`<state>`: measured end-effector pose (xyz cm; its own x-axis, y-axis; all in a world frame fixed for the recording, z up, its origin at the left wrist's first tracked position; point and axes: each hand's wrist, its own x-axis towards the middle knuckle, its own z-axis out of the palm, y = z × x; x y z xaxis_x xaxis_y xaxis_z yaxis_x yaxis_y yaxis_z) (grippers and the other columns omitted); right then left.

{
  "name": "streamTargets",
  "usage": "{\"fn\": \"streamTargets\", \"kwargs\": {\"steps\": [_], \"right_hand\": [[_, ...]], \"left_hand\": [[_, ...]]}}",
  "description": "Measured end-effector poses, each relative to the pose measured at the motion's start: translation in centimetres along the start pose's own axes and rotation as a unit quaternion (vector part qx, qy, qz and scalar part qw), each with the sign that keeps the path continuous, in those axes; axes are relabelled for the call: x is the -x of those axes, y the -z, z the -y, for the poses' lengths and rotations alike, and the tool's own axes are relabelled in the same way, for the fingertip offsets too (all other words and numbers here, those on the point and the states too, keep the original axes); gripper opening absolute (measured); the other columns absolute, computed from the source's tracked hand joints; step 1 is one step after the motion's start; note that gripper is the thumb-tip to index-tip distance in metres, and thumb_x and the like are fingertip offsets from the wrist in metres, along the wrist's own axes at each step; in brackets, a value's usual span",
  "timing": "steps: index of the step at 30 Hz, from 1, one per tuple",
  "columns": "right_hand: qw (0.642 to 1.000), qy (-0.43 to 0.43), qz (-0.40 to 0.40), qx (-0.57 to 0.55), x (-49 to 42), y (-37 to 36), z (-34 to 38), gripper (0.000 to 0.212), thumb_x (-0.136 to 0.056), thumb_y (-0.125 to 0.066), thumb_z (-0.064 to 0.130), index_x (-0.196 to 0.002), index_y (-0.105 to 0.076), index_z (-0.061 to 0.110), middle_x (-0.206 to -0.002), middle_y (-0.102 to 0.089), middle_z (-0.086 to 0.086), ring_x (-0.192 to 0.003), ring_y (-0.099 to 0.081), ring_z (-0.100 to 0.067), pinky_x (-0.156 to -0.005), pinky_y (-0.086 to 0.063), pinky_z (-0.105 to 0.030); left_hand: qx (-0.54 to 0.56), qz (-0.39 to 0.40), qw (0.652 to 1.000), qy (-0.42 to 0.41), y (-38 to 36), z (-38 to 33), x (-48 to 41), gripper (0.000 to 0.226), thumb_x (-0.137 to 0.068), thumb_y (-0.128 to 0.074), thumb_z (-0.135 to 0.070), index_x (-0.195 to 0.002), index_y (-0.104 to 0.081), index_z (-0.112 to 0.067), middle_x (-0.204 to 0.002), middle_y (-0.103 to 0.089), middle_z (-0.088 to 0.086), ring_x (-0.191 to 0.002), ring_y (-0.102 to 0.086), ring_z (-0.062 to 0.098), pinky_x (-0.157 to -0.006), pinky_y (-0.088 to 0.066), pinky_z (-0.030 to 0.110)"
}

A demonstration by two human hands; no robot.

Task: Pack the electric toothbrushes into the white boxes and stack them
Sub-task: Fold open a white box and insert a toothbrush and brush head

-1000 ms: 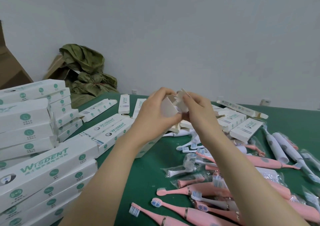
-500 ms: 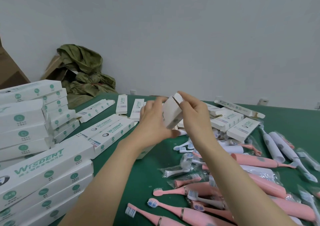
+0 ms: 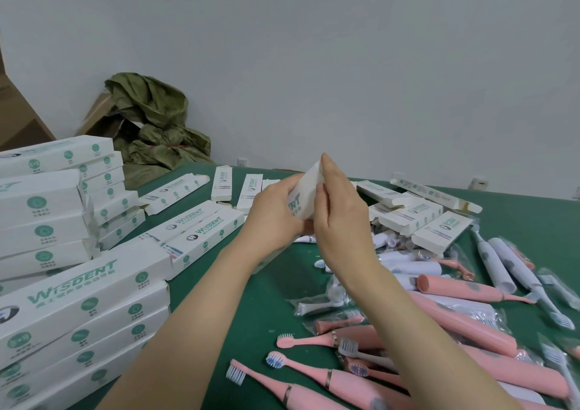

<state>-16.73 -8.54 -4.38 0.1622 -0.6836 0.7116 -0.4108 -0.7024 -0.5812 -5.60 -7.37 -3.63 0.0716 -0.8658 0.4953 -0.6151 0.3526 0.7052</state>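
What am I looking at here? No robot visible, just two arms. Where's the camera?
There is no machine. One wide-angle camera worn on a person's head looks down at their bare hands. The left hand grips a long white cardboard box with green print. The right hand presses straight fingers against its upper end. On the green table cover lie pink plastic electric toothbrushes, white toothbrushes and open white boxes. Closed boxes are stacked at the left.
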Motion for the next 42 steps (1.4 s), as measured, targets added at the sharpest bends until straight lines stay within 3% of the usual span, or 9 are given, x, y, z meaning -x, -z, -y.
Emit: {"fn": "streamTargets", "kwargs": {"steps": [5, 10, 14, 17, 23, 28, 33, 39, 42], "right_hand": [[1.0, -0.006, -0.014, -0.018, -0.2, 0.5, -0.3, 0.042, -0.098, -0.04, 0.007, -0.139, -0.046, 0.009, -0.142, -0.049, -0.006, -0.129, -0.044, -0.016, -0.1, -0.025, -0.01], [0.999, 0.026, 0.022, 0.035, -0.3, 0.5, -0.3, 0.042, -0.098, -0.039, 0.004, -0.139, -0.044, 0.005, -0.146, -0.043, -0.009, -0.136, -0.038, -0.02, -0.106, -0.02, -0.013], [0.998, 0.02, -0.056, 0.018, -1.1, 1.5, -0.1, 0.039, -0.097, -0.04, 0.002, -0.135, -0.049, 0.002, -0.139, -0.051, -0.012, -0.128, -0.047, -0.021, -0.098, -0.023, -0.005], [0.987, -0.088, -0.12, -0.065, -1.7, 2.5, -0.4, 0.038, -0.098, -0.037, 0.01, -0.131, -0.055, 0.009, -0.126, -0.06, -0.005, -0.112, -0.054, -0.015, -0.083, -0.036, -0.009], [0.829, -0.308, -0.166, -0.437, -3.8, 4.0, -0.9, 0.031, -0.097, -0.032, 0.017, -0.091, -0.062, 0.011, -0.078, -0.067, -0.001, -0.065, -0.065, -0.008, -0.055, -0.05, -0.016], [0.897, -0.33, 0.023, -0.293, -2.3, 2.2, -1.7, 0.015, -0.094, -0.047, 0.005, -0.09, -0.061, 0.005, -0.082, -0.066, -0.012, -0.07, -0.063, -0.02, -0.069, -0.057, -0.029], [0.97, -0.185, 0.156, -0.004, 0.0, -0.4, -0.8, 0.014, -0.09, -0.051, 0.011, -0.088, -0.064, 0.014, -0.088, -0.066, -0.003, -0.083, -0.06, -0.023, -0.073, -0.045, -0.03], [0.946, -0.146, 0.263, 0.118, 1.2, -1.6, -0.7, 0.024, -0.09, -0.048, 0.011, -0.094, -0.068, -0.001, -0.092, -0.069, -0.017, -0.078, -0.058, -0.027, -0.061, -0.037, -0.027], [0.91, -0.149, 0.345, 0.175, 2.0, -2.3, -1.6, 0.024, -0.089, -0.047, 0.014, -0.081, -0.064, -0.001, -0.083, -0.066, -0.018, -0.07, -0.051, -0.022, -0.058, -0.039, -0.03]], "left_hand": [[-0.007, 0.01, 1.0, -0.005, 0.0, -0.4, -0.1, 0.057, -0.065, -0.08, -0.008, -0.1, -0.051, -0.042, -0.083, -0.059, -0.019, -0.075, -0.054, -0.007, -0.057, -0.039, 0.004], [0.031, 0.018, 0.999, 0.033, -0.7, -0.1, 0.0, 0.044, -0.066, -0.078, -0.002, -0.094, -0.057, -0.029, -0.084, -0.061, -0.012, -0.073, -0.055, 0.001, -0.054, -0.041, 0.007], [0.027, -0.044, 0.998, 0.02, -1.9, -1.6, 0.2, 0.053, -0.07, -0.076, -0.008, -0.115, -0.053, -0.025, -0.101, -0.056, -0.011, -0.081, -0.052, -0.005, -0.066, -0.039, 0.005], [-0.094, -0.058, 0.994, -0.017, -2.0, -3.1, 0.6, 0.065, -0.071, -0.078, -0.019, -0.127, -0.044, -0.021, -0.116, -0.045, -0.001, -0.102, -0.047, 0.015, -0.086, -0.044, 0.03], [-0.325, -0.072, 0.941, -0.064, 3.9, -6.6, 2.7, 0.052, -0.071, -0.08, -0.033, -0.113, -0.051, -0.023, -0.101, -0.05, -0.002, -0.09, -0.05, 0.021, -0.062, -0.032, 0.032], [-0.474, -0.056, 0.877, 0.058, 10.7, -6.3, 7.4, 0.044, -0.072, -0.078, -0.043, -0.106, -0.056, -0.024, -0.104, -0.046, -0.001, -0.096, -0.047, 0.02, -0.061, -0.03, 0.03], [-0.518, -0.009, 0.836, 0.183, 14.3, -3.9, 11.9, 0.045, -0.073, -0.075, -0.046, -0.106, -0.056, -0.022, -0.111, -0.036, -0.002, -0.099, -0.026, 0.014, -0.07, -0.032, 0.029], [-0.527, -0.007, 0.821, 0.22, 15.4, -2.6, 13.3, 0.039, -0.077, -0.072, -0.046, -0.105, -0.054, -0.025, -0.104, -0.05, -0.003, -0.098, -0.047, 0.018, -0.067, -0.039, 0.03], [-0.566, -0.022, 0.796, 0.214, 14.7, -2.7, 13.5, 0.056, -0.08, -0.069, -0.046, -0.127, -0.046, -0.027, -0.12, -0.048, -0.002, -0.109, -0.042, 0.019, -0.077, -0.038, 0.028]]}}
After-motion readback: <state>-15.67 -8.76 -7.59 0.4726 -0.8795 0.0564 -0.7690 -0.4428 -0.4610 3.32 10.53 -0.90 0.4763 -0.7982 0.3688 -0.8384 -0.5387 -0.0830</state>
